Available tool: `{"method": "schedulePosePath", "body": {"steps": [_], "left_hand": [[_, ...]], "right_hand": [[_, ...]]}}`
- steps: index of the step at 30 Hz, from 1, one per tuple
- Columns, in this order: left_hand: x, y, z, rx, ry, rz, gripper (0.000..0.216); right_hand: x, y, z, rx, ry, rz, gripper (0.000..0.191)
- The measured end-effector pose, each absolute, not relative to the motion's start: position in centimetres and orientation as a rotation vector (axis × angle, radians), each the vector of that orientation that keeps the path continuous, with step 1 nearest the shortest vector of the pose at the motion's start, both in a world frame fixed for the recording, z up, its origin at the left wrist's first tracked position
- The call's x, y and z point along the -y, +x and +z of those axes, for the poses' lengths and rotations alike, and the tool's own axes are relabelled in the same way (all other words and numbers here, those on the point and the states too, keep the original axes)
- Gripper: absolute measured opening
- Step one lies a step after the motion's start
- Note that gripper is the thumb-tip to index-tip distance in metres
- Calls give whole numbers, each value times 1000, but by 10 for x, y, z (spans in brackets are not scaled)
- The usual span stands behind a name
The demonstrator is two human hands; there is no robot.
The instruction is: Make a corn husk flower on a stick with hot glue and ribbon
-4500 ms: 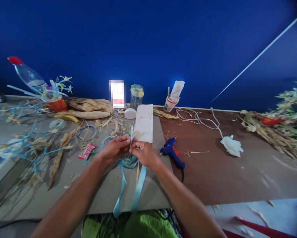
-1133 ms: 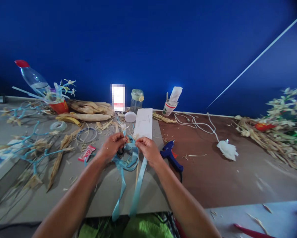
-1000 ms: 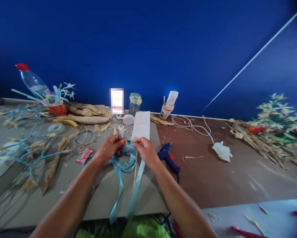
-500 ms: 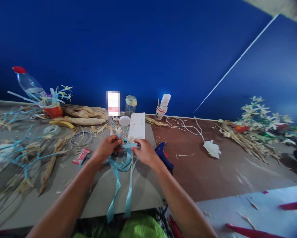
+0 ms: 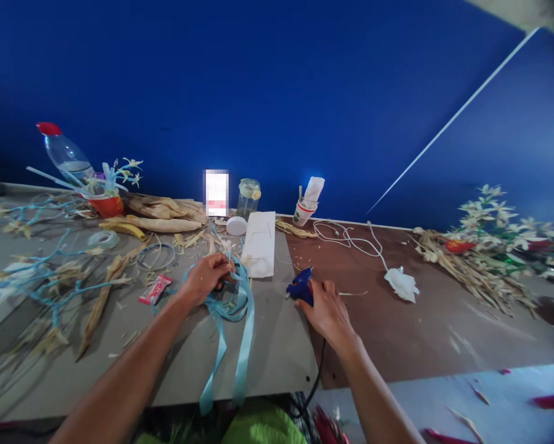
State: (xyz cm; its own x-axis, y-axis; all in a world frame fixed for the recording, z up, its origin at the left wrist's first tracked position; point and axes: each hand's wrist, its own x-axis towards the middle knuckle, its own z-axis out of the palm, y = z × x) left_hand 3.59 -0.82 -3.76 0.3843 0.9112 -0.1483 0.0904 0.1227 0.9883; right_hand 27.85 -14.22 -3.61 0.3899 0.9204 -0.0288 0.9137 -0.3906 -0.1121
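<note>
My left hand [image 5: 206,279] is closed on a bundle of light blue ribbon [image 5: 238,308] and a thin dried stalk at the middle of the grey table top [image 5: 267,345]. Two ribbon tails run down over the table's front edge. My right hand [image 5: 323,308] lies over the handle of the blue glue gun [image 5: 299,287] on the table, fingers curled round it. The gun's black cord drops off the front edge.
A white paper sheet [image 5: 259,243], a glass jar [image 5: 248,196] and a paper cup [image 5: 304,208] stand behind. Dried husks [image 5: 166,209], blue-wrapped twigs [image 5: 50,277], a tape roll [image 5: 100,238] and a plastic bottle [image 5: 64,154] crowd the left. A white cable [image 5: 350,234] and dried flowers [image 5: 489,246] lie right.
My right hand has let go of the ribbon and moved right onto the glue gun. My left hand still grips the ribbon bundle.
</note>
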Motion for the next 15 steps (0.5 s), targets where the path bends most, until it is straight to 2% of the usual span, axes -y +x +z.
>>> {"method": "schedulePosePath", "body": {"steps": [6, 12, 15], "left_hand": [[5, 33, -45, -1032, 1355, 744, 22], [3, 32, -51, -1041, 1393, 724, 20], [2, 32, -52, -1049, 1385, 723, 21]], "right_hand": [[137, 283, -37, 1711, -2582, 238, 47], [134, 291, -52, 1711, -2511, 301, 31], [133, 298, -55, 1628, -2337, 240, 22]]}}
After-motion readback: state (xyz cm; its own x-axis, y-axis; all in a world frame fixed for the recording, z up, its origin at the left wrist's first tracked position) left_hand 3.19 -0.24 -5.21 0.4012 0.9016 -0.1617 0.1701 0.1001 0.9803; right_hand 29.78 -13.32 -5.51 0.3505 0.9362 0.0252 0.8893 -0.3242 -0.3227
